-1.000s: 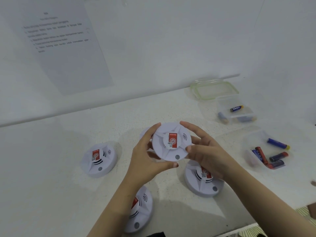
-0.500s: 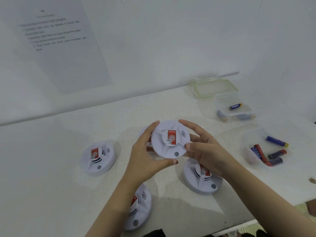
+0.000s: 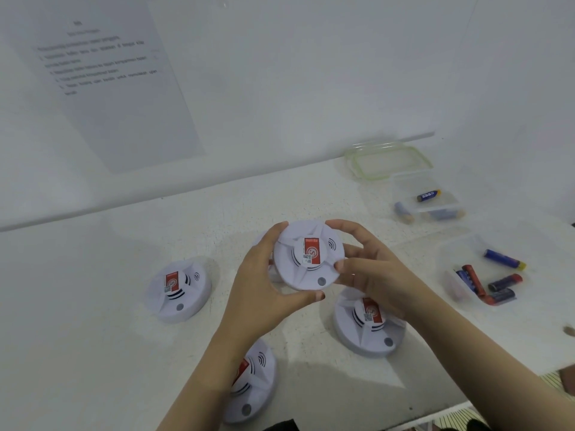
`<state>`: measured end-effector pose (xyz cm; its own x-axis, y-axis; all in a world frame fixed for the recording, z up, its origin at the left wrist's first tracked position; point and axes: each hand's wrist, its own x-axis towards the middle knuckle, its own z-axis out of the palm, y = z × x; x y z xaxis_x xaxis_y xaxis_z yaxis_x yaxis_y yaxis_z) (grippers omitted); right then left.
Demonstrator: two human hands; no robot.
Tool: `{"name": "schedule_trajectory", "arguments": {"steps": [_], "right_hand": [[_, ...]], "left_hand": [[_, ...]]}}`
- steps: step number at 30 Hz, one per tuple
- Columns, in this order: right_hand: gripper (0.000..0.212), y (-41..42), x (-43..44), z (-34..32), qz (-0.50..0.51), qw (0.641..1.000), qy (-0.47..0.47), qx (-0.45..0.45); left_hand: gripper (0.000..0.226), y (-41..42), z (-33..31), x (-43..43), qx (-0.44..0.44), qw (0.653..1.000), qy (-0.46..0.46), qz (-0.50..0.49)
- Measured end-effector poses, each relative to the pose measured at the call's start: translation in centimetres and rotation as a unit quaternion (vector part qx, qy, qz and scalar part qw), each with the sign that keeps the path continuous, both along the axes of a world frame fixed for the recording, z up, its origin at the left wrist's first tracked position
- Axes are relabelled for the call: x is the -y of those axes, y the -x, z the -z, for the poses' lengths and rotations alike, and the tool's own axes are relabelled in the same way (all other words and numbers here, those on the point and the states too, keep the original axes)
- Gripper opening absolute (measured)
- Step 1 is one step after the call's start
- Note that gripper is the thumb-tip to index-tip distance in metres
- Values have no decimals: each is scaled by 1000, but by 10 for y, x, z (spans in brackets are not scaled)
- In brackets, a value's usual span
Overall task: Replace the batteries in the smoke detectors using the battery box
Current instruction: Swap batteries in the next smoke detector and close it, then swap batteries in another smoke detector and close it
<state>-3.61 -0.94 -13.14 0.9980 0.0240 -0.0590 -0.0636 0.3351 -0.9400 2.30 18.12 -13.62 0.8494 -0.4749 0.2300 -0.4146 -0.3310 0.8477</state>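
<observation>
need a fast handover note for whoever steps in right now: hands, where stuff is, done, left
Left hand and right hand both grip the held smoke detector by its rim, above the table, face up.
On the table, face up: left detector, right detector, near detector.
At right, open: far box with blue batteries, near box with red and blue batteries; lid behind.
Done: cannot tell which hold fresh batteries.
Left: probably open the held one, swap, then check the rest.

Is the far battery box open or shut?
Open: the battery box has no cover on, and a green-rimmed lid lies just behind it.
</observation>
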Motion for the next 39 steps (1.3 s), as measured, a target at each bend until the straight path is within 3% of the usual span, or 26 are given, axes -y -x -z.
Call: {"name": "schedule_trajectory", "arguments": {"steps": [11,15,18,24,28,35,39], "right_hand": [[54,-5,25,-26,57,987,153,1],[48,-16,44,-31,101,969,220,-39],[46,-25,55,-29,128,951,266,-87],[50,-35,60,-13,112,902,383,-167],[42,-33,53,-8,118,894,406,-150],[51,-32,55,2,130,891,409,-151],[48,-29,54,6,158,892,398,-145]], "left_hand": [[73,-13,-23,25,67,997,-38,11],[85,-38,-20,52,76,992,-101,2],[79,-46,-17,73,81,984,-161,2],[96,-45,5,94,86,956,-279,1],[100,-45,9,95,97,935,-342,6],[107,-53,-3,76,115,903,-412,50],[110,-64,-13,45,70,860,-502,58]]}}
